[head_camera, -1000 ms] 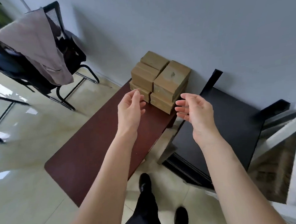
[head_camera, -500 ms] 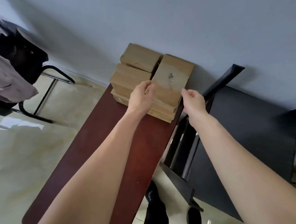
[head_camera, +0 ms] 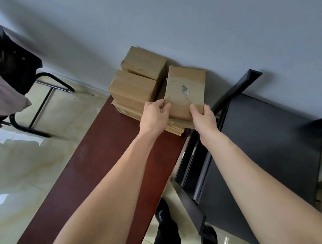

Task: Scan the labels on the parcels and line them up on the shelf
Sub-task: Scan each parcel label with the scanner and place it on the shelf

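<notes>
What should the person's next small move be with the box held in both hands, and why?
Probably lift the top right box straight up off the stack. The left hand and right hand grip its near corners, thumbs on top, so the hold looks set. It seems to rest on the box below and beside the other boxes on the brown table, so a lift clears them before scanning.

The near stretch of the dark red table (head_camera: pixel 95 162) lies bare, giving open passage toward the stack of cardboard parcels (head_camera: pixel 136 85) at its far end. That stack sits against the grey wall (head_camera: pixel 169 18), so nothing passes behind it. On the right, the black shelf (head_camera: pixel 260 144) stands just beside the table, its upright post (head_camera: pixel 235 88) leaning close to the top parcel (head_camera: pixel 185 88). A black chair (head_camera: pixel 13 64) stands well apart on the left.
</notes>
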